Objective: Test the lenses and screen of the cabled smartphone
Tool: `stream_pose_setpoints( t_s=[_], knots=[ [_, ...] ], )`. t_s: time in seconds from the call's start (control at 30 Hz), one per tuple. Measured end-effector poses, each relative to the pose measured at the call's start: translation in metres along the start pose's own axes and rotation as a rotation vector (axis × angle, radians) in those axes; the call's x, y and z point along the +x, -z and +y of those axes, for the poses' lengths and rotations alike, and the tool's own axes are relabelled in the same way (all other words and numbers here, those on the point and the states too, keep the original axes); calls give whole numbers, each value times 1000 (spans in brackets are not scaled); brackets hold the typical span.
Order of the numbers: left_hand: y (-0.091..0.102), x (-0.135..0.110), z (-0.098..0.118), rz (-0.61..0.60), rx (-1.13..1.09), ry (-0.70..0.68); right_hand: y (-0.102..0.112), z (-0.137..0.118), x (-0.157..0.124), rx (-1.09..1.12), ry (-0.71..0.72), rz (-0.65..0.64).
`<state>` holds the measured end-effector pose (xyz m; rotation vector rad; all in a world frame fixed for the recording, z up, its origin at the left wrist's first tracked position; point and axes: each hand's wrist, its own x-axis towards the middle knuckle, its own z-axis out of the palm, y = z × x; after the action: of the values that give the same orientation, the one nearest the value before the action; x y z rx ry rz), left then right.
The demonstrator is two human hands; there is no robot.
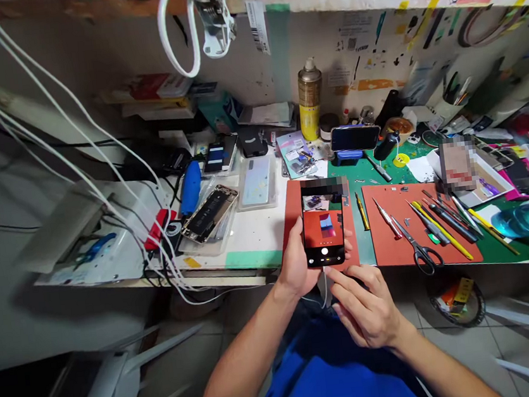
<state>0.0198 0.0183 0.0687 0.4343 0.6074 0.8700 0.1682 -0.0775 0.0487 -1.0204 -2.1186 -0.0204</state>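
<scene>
A black smartphone lies in my left hand, whose fingers wrap round its back and sides. Its lit screen has a camera view of the red mat, with a white shutter button near the bottom. A thin white cable runs down from the phone's lower edge. My right hand is just below the phone, fingers bent and apart. Its index fingertip is beside the cable's upper end; whether it touches the cable or the phone's edge I cannot tell. Beneath the phone is a red-brown mat.
On the right mat lie scissors, screwdrivers and tweezers. An opened phone and a pale phone in a clear case are left. A dark phone stands on a blue holder. White cables hang at left, beneath a shelf.
</scene>
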Motion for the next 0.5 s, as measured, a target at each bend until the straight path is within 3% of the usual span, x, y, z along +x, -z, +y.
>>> stream_pose_setpoints(
  t_s=[0.5],
  knots=[
    [-2, 0, 0, -18, -13, -11, -1, 0, 1, -10, 8, -1]
  ],
)
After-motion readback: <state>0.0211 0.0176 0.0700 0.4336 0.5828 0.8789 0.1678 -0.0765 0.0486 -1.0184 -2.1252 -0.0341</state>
